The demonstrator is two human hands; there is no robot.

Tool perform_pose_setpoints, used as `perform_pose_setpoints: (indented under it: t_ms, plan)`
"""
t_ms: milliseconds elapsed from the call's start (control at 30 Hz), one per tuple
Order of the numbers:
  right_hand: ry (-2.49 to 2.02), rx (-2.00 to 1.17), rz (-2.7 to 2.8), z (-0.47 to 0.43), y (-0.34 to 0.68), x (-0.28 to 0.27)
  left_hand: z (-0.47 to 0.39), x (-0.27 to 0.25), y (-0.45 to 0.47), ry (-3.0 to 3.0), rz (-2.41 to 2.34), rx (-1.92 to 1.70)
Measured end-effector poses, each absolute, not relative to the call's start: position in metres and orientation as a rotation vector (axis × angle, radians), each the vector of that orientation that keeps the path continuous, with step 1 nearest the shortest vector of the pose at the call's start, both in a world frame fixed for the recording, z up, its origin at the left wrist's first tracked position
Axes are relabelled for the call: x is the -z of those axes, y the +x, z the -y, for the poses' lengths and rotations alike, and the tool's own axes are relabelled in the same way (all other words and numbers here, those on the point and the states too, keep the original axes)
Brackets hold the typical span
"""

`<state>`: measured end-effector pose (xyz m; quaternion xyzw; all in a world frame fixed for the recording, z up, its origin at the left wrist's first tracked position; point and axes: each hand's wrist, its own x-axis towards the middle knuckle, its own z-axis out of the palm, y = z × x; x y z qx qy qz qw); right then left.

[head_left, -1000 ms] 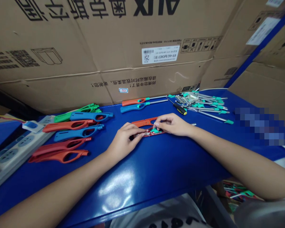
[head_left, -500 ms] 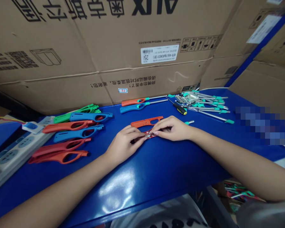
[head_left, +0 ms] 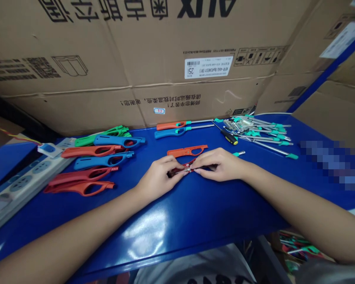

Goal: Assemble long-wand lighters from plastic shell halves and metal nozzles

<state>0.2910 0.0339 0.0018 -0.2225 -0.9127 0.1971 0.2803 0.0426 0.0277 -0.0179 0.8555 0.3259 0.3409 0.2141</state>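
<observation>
Over the blue table, my left hand pinches the left part of a red lighter handle shell, thumb and fingertips closed on it. My right hand grips the same shell from the right, its fingertips at a small metal and whitish part in the middle. Fingers cover most of the shell. A metal tube with a teal piece shows just beyond my right hand; whether it joins the shell is hidden. Just behind the hands lies an orange handle half.
Several coloured lighter handles lie at left beside a white power strip. Farther back are an orange lighter, a blue lighter, a screwdriver and a pile of metal tubes. A large cardboard sheet stands behind.
The view has shifted slightly, so everything sits a little farther right. Both hands keep their hold on the red shell, with only small finger movement.
</observation>
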Motion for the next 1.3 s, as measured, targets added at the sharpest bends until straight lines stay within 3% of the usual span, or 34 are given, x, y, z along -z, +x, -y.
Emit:
perform_pose_setpoints:
  t_ms: [433,800,1300]
  plan:
    - [-0.608,-0.478,2.478,-0.033,0.292,-0.001,-0.027,0.018,0.043,2.326,-0.919,-0.958]
    - [-0.68,-0.623,2.386,-0.033,0.294,0.004,-0.027,0.019,0.044,2.29,-0.944,-1.001]
    - [-0.818,-0.419,2.444,-0.034,0.304,-0.013,-0.022,0.008,0.039,2.616,-0.954,-0.883]
